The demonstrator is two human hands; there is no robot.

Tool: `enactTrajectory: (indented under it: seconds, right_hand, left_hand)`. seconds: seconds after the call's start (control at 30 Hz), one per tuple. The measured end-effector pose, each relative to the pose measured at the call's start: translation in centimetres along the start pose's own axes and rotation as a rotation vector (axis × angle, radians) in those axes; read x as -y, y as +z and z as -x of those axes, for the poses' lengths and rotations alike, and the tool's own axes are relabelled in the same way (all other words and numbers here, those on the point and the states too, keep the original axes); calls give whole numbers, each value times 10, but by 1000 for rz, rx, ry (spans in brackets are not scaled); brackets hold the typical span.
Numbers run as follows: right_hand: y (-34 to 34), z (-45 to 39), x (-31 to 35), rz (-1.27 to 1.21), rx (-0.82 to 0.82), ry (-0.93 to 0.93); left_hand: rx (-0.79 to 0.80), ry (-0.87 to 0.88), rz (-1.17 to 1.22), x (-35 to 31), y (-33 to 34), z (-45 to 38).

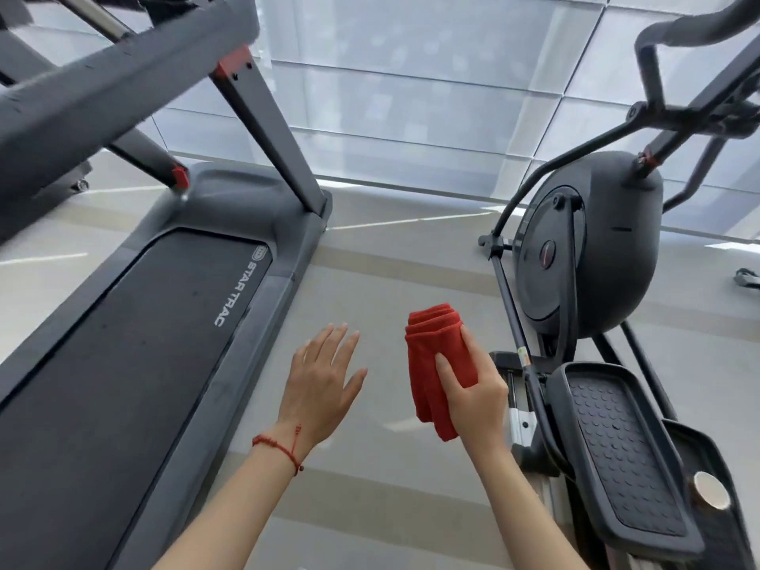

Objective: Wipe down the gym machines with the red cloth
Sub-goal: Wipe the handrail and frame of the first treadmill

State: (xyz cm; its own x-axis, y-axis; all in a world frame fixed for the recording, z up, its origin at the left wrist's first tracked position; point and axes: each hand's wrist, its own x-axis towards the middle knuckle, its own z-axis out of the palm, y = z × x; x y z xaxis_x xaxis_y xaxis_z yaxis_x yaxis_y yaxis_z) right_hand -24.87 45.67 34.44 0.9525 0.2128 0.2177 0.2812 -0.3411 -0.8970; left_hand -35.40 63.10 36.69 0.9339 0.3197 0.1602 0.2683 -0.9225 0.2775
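Note:
My right hand (473,399) grips a folded red cloth (432,364), held in the air above the floor between two machines. My left hand (323,380) hovers beside it, palm down, fingers spread and holding nothing; a red string bracelet circles that wrist. A dark grey treadmill (135,343) with a black belt runs along the left, its console and uprights overhead at the upper left. On the right stands a black elliptical trainer (592,248) with a round flywheel housing, and its foot pedal (617,450) lies just right of my right hand. The cloth touches neither machine.
A strip of pale tiled floor (382,257) runs between the two machines towards a wall of shaded windows (411,96). The elliptical's handlebars (678,30) reach across the upper right. Part of another piece of equipment on a wheel (82,183) shows at the far left.

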Motion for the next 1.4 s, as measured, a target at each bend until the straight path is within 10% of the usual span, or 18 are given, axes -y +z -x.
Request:
enactTrajectory:
  seconds: [1.4]
  right_hand:
    - [290, -108, 259, -396, 461, -368]
  left_hand:
    - [-463, -410, -312, 240, -208, -37]
